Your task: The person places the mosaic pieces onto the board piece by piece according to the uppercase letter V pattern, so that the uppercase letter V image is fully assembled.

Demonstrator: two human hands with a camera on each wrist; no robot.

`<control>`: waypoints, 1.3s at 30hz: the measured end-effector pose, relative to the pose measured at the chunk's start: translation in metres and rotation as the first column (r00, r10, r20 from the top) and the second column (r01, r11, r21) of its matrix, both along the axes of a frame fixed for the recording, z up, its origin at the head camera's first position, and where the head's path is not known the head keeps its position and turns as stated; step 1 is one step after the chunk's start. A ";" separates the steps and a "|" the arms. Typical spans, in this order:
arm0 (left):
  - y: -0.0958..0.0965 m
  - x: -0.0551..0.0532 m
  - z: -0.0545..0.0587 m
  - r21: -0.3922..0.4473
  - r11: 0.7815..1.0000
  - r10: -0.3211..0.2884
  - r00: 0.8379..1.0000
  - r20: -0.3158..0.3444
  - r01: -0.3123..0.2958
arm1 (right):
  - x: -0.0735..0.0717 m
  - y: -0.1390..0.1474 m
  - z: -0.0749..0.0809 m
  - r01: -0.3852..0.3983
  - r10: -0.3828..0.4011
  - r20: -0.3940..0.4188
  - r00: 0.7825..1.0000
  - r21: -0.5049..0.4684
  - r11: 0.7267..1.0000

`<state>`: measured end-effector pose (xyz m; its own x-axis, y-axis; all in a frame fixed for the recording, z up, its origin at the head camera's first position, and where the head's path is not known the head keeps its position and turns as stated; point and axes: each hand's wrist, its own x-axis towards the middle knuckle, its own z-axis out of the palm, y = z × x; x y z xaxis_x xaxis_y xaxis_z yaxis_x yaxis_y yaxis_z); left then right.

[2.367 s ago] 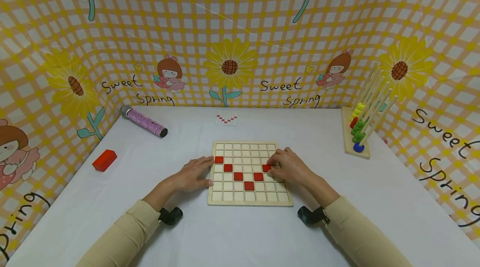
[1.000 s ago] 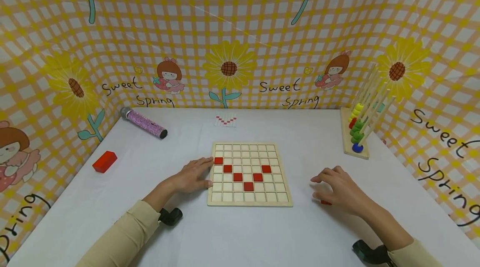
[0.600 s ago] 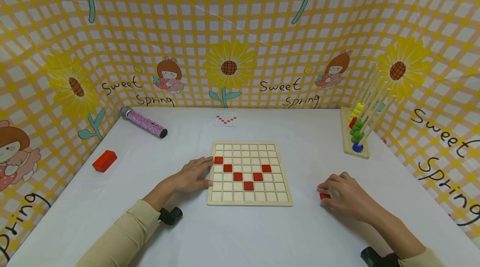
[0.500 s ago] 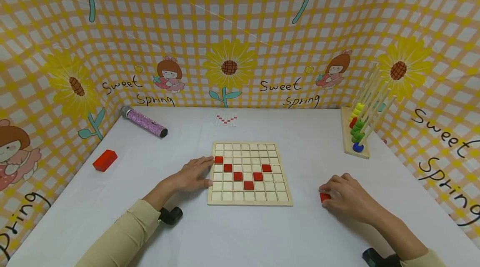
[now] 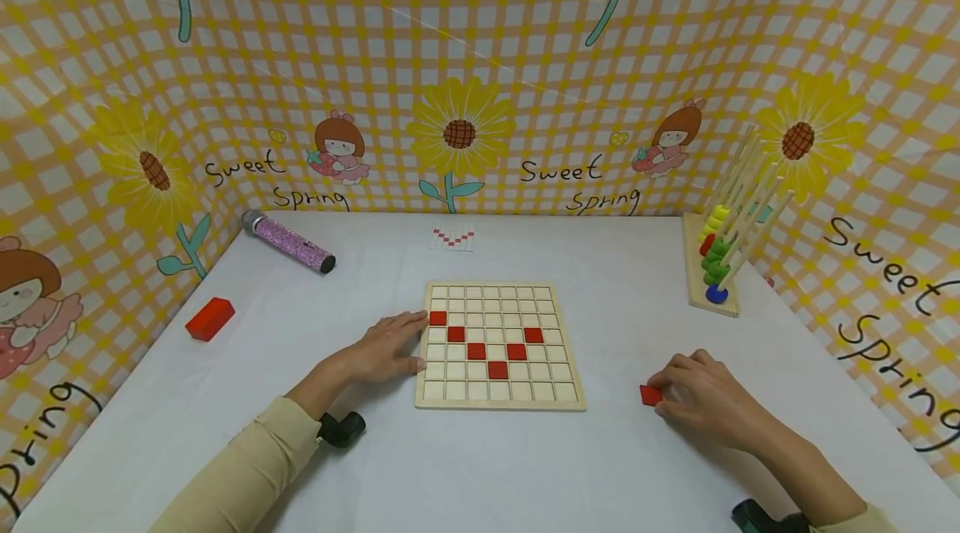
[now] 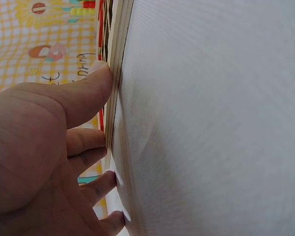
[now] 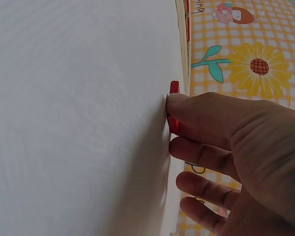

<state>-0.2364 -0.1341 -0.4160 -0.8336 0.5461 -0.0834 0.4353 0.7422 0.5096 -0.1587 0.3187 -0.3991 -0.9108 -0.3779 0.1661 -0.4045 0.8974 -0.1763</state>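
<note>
The wooden grid board (image 5: 500, 404) lies flat on the table, with several red square tiles (image 5: 498, 370) set in its cells in a V shape. At its left edge, my left hand (image 5: 384, 348) touches the frame with extended fingers; the left wrist view has the thumb (image 6: 91, 93) and fingertips against the board's side (image 6: 117, 54). To the right of the board, my right hand (image 5: 705, 400) pinches a loose red tile (image 5: 650, 395) between thumb and finger at the tabletop. In the right wrist view the thumb covers part of that tile (image 7: 174, 87).
Behind the board lies a small card (image 5: 452, 238) printed with a red V pattern. A glittery pink microphone (image 5: 292, 243) and a red block (image 5: 210, 319) are on the left. A wooden peg stand (image 5: 697, 266) with coloured beads stands at the back right. Patterned cloth surrounds the table.
My right hand has left the tile at the board's right side, moved right and nearer, and taken hold of the loose red tile. My left hand has stayed in place.
</note>
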 end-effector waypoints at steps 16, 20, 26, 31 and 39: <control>0.000 0.000 0.001 -0.002 1.000 0.023 1.000 0.013 -0.023 | -0.003 0.001 -0.002 -0.005 0.005 -0.011 1.000 0.001 1.000; 0.000 0.000 0.001 0.003 1.000 0.014 1.000 0.008 -0.014 | -0.003 0.001 -0.002 -0.006 0.006 -0.002 1.000 0.004 1.000; -0.001 0.000 0.000 0.008 1.000 0.003 1.000 -0.002 -0.003 | -0.006 -0.006 0.002 -0.014 0.014 -0.016 1.000 0.001 1.000; -0.001 0.000 0.000 0.010 1.000 0.005 1.000 0.000 -0.005 | -0.011 -0.016 0.005 -0.010 0.010 -0.008 1.000 0.010 1.000; -0.001 0.000 0.001 0.007 1.000 0.014 1.000 0.006 -0.014 | -0.024 -0.035 0.005 -0.026 0.026 -0.028 0.999 -0.008 1.000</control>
<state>-0.2362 -0.1348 -0.4146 -0.8407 0.5349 -0.0846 0.4217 0.7446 0.5174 -0.1829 0.2835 -0.3943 -0.8957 -0.4001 0.1939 -0.4326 0.8851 -0.1719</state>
